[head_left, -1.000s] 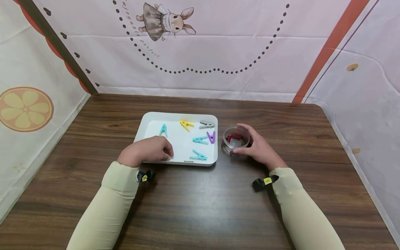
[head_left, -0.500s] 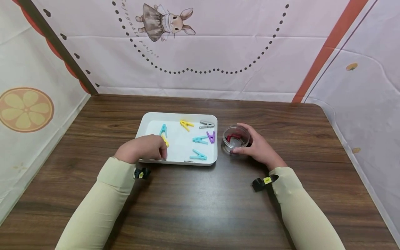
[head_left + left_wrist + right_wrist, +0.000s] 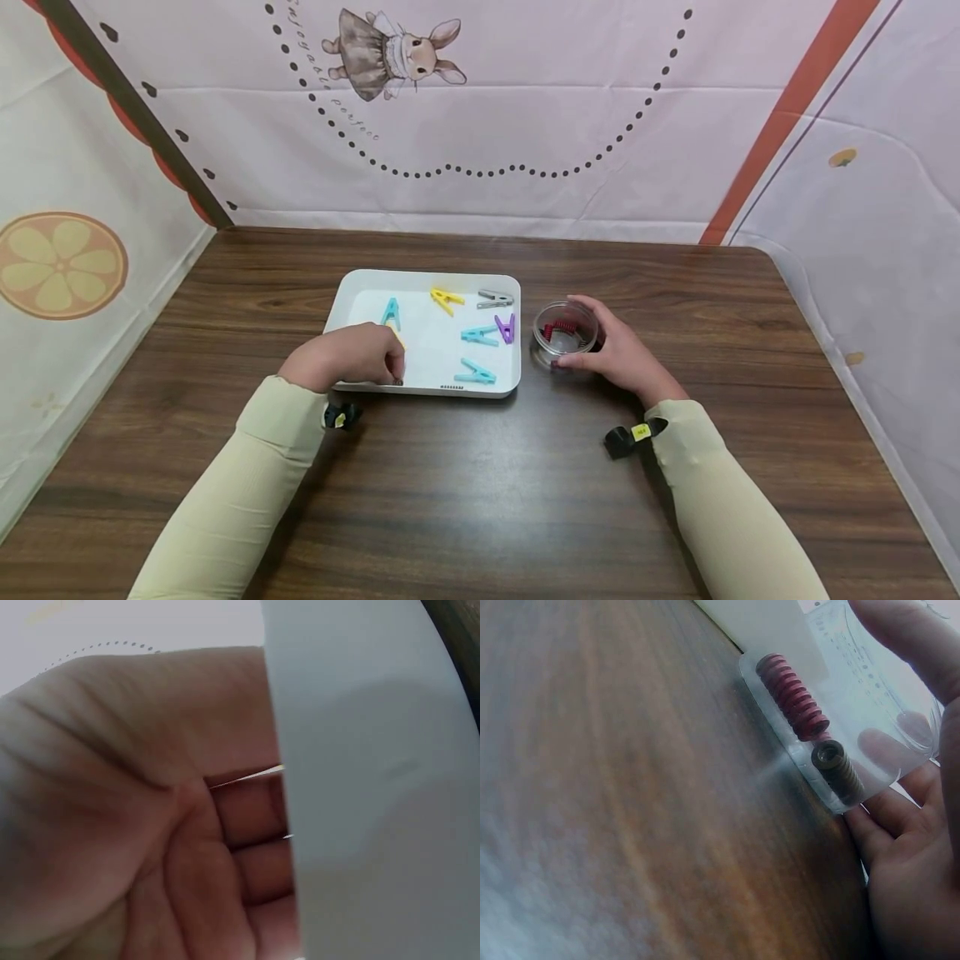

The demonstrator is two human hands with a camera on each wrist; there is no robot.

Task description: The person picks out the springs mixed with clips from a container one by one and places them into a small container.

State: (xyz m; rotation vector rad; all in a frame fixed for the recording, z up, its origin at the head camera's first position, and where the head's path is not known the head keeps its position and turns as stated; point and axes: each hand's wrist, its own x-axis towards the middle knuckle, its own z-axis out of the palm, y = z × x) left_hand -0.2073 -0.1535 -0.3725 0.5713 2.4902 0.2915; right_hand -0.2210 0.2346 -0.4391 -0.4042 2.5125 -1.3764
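My left hand [image 3: 352, 357] reaches over the front left part of a white tray [image 3: 435, 390], its fingertips pinching a small dark coil spring [image 3: 397, 382] by the front wall. In the left wrist view the tray's wall [image 3: 375, 795] hides those fingertips, and the curled fingers [image 3: 202, 877] show beside it. To the tray's right, my right hand [image 3: 618, 354] holds a clear round jar [image 3: 551, 360] that stands on the table, thumb on the near side and fingers round the far side. Red coil springs [image 3: 793, 697] and a dark spring [image 3: 838, 772] lie inside the jar.
Clothespins lie in the tray: several blue ones [image 3: 476, 372], yellow ones [image 3: 447, 300], a purple one [image 3: 506, 329] and a grey one [image 3: 495, 298]. Another dark spring [image 3: 452, 387] rests along the front wall. A printed cloth [image 3: 525, 83] hangs behind the wooden table [image 3: 480, 483].
My left hand has shifted left along the tray's front wall, then slightly back right, with a dark spring coming into view at its fingertips. My right hand and the jar have stayed put.
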